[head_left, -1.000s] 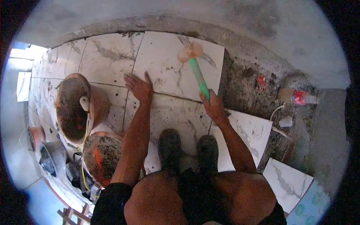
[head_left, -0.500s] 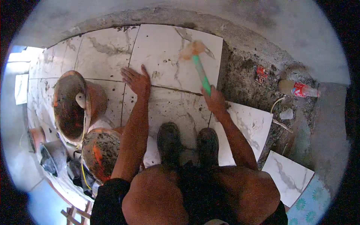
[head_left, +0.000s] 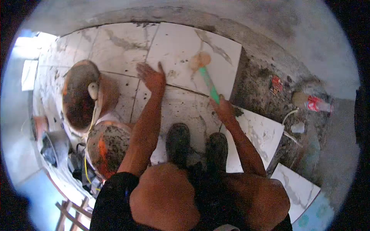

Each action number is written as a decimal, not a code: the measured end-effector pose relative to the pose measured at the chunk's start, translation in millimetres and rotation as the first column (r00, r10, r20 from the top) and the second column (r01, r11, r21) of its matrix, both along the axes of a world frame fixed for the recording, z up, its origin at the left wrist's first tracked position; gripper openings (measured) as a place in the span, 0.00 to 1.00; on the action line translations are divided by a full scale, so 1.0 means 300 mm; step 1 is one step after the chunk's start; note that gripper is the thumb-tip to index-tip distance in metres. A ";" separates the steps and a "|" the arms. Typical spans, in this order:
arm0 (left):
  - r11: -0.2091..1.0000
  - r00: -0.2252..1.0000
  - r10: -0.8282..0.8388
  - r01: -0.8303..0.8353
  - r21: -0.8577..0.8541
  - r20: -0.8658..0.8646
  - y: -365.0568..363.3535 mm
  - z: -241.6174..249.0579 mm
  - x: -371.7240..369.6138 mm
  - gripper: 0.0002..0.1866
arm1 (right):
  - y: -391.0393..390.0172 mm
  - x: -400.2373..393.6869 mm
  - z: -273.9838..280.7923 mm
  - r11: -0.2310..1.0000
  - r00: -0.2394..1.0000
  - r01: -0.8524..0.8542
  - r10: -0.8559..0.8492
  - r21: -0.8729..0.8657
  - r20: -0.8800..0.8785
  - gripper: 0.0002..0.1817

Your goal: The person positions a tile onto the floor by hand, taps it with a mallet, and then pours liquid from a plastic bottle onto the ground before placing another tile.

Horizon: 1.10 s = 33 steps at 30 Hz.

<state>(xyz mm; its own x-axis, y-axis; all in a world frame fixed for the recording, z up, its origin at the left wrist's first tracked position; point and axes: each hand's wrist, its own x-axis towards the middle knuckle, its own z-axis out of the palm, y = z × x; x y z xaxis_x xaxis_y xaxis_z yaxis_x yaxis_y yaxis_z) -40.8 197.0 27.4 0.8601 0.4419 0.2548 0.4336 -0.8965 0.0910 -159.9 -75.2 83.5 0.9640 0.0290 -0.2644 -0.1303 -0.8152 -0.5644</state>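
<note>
You seem to be at the tapping step: right hand point(head_left: 225, 112) closed round the mallet point(head_left: 208, 82), above the tile point(head_left: 179, 48) at 12 o'clock; left hand point(head_left: 153, 79) spread at 11 o'clock, holding nothing. A tap calls for a level strike, left hand clear.

Two hands point(head_left: 153, 79), one mallet point(head_left: 208, 83), two shoes point(head_left: 178, 144), two large buckets point(head_left: 81, 96), two smaller containers point(head_left: 58, 145), one plastic bottle point(head_left: 318, 104), one red packet point(head_left: 276, 84) and one whitish cup point(head_left: 298, 127) are visible.
</note>
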 end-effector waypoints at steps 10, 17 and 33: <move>0.966 0.940 -0.218 0.246 -0.078 0.261 -0.044 0.009 0.032 0.35 | -0.061 -0.051 -0.012 0.996 0.969 -0.037 0.057 -0.086 0.242 0.20; 0.963 0.939 -0.224 0.254 -0.088 0.263 -0.055 0.010 0.012 0.36 | -0.029 0.002 0.115 0.975 0.974 -0.022 0.070 -0.219 0.215 0.19; 0.960 0.940 -0.262 0.277 -0.041 0.217 -0.058 -0.019 0.034 0.35 | -0.053 -0.010 0.099 0.933 0.971 -0.240 0.228 -0.269 -0.078 0.23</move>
